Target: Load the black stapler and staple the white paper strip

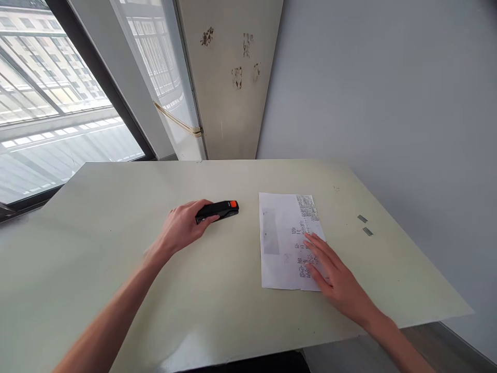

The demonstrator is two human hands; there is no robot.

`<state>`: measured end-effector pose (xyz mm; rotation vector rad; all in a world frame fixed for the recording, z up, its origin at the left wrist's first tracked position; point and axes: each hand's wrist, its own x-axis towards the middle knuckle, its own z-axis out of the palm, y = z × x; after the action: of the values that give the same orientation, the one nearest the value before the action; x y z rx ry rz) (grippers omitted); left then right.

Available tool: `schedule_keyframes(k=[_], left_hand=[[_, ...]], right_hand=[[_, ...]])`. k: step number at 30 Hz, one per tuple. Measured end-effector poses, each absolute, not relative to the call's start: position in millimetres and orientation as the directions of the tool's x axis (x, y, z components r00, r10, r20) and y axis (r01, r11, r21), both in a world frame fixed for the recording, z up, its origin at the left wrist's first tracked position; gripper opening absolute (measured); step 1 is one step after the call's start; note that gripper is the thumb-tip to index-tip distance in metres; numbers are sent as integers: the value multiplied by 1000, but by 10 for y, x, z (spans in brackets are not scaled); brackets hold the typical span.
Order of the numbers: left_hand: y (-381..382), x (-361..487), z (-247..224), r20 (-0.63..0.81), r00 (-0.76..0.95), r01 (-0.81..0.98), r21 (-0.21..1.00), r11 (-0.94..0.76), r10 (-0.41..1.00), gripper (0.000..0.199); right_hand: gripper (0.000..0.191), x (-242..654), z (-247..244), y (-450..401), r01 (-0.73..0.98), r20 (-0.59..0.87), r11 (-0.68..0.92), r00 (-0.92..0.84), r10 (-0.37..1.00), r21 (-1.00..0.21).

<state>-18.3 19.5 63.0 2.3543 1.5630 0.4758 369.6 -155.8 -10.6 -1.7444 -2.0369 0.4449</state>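
A black stapler [217, 209] with an orange-red patch on its far end lies at the middle of the table, and my left hand [188, 223] is closed around its near end. To the right of it, white printed paper [277, 269] rests flat on the tabletop, with dense text along its right side. My right hand [334, 272] lies over the paper's lower right edge, fingers stretched out and spread. The print beneath those fingers is partly hidden.
The pale table [217, 311] meets a grey wall [380, 93] on the right. Two small grey strips [365, 225] sit on its right part. Behind it stands a tall cabinet [233, 114] with worn brown spots. A window [50, 103] is at left.
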Motion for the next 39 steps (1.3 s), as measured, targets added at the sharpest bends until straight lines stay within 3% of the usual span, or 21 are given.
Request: schedule_keyframes(k=[5,10,19,23,28,34,39], left_hand=[[33,-177,416,64,395,824,416,-384,917,34],[-5,-114,347,80,438,803,414,-430,895,33],[-35,-153,351,85,502,758,437,-485,861,29],[-21,-158,296,76,490,724,518,-455,868,35],[-29,-315,68,61,405,688,637,-348,912,62],[2,-530,-37,69,369,611,734,-298,927,48],[22,-599,-8,81,406,586,741,-327,910,41]], right_hand=[[67,3332,-315,-1487,866,98,95,-53,994,-491],[71,3590,-560,-1381,917,195,161,-93,976,-366],[65,4127,-497,-1479,947,113,90,-57,992,-308],[68,4122,-385,-1481,925,103,39,-1,995,-378],[58,3648,-149,-1307,824,136,41,45,990,-566],[45,2746,50,-781,612,80,147,-135,988,-777],[39,2279,33,-414,440,96,149,-140,985,-886]])
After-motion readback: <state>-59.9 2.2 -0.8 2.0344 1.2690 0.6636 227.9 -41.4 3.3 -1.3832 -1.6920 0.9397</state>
